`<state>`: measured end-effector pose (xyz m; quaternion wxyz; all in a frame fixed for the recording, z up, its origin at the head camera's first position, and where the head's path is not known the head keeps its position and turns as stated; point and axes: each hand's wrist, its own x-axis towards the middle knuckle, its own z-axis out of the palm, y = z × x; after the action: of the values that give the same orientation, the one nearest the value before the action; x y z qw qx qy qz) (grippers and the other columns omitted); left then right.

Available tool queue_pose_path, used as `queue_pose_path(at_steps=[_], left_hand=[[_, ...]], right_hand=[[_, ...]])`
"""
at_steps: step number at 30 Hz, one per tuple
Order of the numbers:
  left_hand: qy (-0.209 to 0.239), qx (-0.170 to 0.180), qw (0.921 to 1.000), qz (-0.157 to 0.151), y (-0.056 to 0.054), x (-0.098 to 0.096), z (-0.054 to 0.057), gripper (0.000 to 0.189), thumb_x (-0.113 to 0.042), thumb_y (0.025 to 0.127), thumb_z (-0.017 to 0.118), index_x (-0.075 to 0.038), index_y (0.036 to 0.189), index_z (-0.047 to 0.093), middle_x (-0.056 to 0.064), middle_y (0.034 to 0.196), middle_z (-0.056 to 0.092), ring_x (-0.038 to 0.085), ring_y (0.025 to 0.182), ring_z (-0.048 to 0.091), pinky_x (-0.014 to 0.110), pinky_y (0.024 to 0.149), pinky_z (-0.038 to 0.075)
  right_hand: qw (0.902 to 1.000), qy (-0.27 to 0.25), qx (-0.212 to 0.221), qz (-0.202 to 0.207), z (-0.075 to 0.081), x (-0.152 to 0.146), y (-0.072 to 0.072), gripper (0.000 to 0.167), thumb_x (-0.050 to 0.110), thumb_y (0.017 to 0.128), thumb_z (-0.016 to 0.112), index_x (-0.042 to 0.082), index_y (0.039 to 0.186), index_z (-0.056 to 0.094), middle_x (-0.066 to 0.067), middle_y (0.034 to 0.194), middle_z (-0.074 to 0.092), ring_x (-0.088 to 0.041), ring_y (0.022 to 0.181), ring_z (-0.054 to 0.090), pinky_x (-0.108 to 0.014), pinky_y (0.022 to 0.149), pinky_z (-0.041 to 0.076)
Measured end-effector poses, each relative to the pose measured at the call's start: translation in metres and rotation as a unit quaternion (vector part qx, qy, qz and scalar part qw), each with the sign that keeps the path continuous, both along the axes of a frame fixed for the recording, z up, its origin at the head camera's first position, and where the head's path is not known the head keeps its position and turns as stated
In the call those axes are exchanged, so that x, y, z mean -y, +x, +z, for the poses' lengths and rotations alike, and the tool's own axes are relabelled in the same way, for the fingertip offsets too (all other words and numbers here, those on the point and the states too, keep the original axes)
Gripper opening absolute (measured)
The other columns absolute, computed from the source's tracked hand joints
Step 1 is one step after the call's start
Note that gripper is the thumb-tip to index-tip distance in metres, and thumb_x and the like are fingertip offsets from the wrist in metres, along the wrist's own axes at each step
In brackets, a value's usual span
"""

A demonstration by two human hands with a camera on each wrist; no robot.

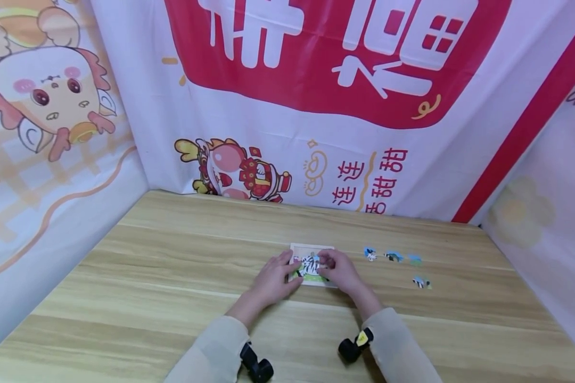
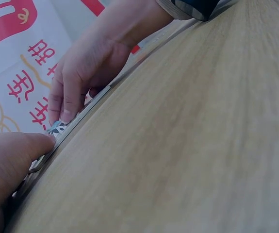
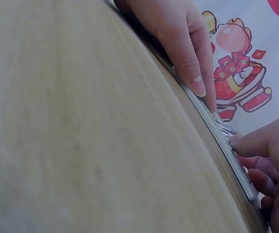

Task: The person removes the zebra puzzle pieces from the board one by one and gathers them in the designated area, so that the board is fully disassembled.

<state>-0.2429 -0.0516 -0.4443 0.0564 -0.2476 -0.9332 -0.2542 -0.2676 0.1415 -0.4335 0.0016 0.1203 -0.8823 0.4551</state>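
A small jigsaw puzzle in a pale tray (image 1: 312, 247) lies on the table, with a zebra picture (image 1: 309, 265) in it. My left hand (image 1: 274, 276) rests at the tray's left side, its fingers and thumb fairly straight and touching it. At the right side, my right hand (image 1: 341, 270) has bent fingers, with the thumb against a striped puzzle piece (image 3: 223, 127) that stands slightly above the tray edge in the right wrist view. In the left wrist view, the right fingertips meet a blue-and-white patch (image 2: 57, 128). The hands hide parts of the picture.
Several loose puzzle pieces lie right of the tray: a blue-and-white one (image 1: 370, 254), a dark-and-blue one (image 1: 393, 256), a blue-green one (image 1: 415, 259) and a striped one (image 1: 420, 282). Printed cloth (image 1: 287, 106) hangs behind the wooden table (image 1: 172, 255).
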Motion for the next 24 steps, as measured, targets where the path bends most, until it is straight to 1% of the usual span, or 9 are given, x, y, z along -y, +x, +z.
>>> queue_pose_path(at_steps=[4, 7, 12, 20, 24], left_hand=[[-0.001, -0.001, 1.0000, -0.001, -0.0002, -0.0007, -0.0002, 0.048, -0.039, 0.083, 0.052, -0.012, 0.122, 0.049, 0.015, 0.135, 0.028, 0.026, 0.125, 0.022, 0.042, 0.100, 0.016], [0.000, -0.003, 1.0000, -0.002, 0.0000, -0.0009, -0.0001, 0.048, -0.038, 0.083, 0.053, -0.011, 0.122, 0.050, 0.015, 0.135, 0.029, 0.027, 0.124, 0.023, 0.042, 0.100, 0.016], [0.005, -0.006, 1.0000, -0.001, -0.0002, -0.0006, 0.0004, 0.047, -0.038, 0.083, 0.053, -0.010, 0.121, 0.050, 0.016, 0.134, 0.030, 0.027, 0.124, 0.024, 0.042, 0.100, 0.017], [0.007, -0.002, 1.0000, 0.000, 0.0003, 0.0002, 0.0003, 0.048, -0.038, 0.083, 0.053, -0.011, 0.121, 0.050, 0.015, 0.134, 0.030, 0.026, 0.124, 0.024, 0.041, 0.100, 0.016], [0.007, -0.005, 1.0000, -0.001, 0.0007, 0.0002, 0.0004, 0.048, -0.038, 0.082, 0.053, -0.010, 0.121, 0.050, 0.016, 0.134, 0.030, 0.027, 0.124, 0.024, 0.042, 0.100, 0.017]], right_hand=[[0.9994, -0.028, -0.019, 0.003, -0.0022, 0.0008, -0.0002, 0.031, -0.004, 0.070, 0.066, 0.000, 0.099, 0.057, -0.003, 0.077, 0.055, -0.016, 0.071, 0.049, -0.028, 0.064, 0.042], [0.9993, -0.033, -0.017, -0.004, -0.0038, 0.0010, -0.0009, 0.031, -0.005, 0.070, 0.066, 0.000, 0.099, 0.057, -0.003, 0.077, 0.055, -0.016, 0.071, 0.050, -0.027, 0.064, 0.042], [0.9995, -0.028, -0.003, -0.014, -0.0041, 0.0016, -0.0016, 0.031, -0.005, 0.071, 0.065, 0.002, 0.101, 0.058, -0.002, 0.076, 0.055, -0.015, 0.071, 0.050, -0.027, 0.064, 0.044], [0.9997, -0.010, -0.002, -0.020, -0.0056, 0.0019, -0.0027, 0.028, -0.001, 0.073, 0.065, 0.004, 0.100, 0.059, 0.000, 0.075, 0.056, -0.015, 0.071, 0.050, -0.028, 0.065, 0.043], [0.9995, -0.014, 0.001, -0.030, -0.0062, 0.0008, -0.0029, 0.028, 0.001, 0.073, 0.065, 0.006, 0.100, 0.060, 0.001, 0.075, 0.056, -0.015, 0.071, 0.050, -0.028, 0.065, 0.044]])
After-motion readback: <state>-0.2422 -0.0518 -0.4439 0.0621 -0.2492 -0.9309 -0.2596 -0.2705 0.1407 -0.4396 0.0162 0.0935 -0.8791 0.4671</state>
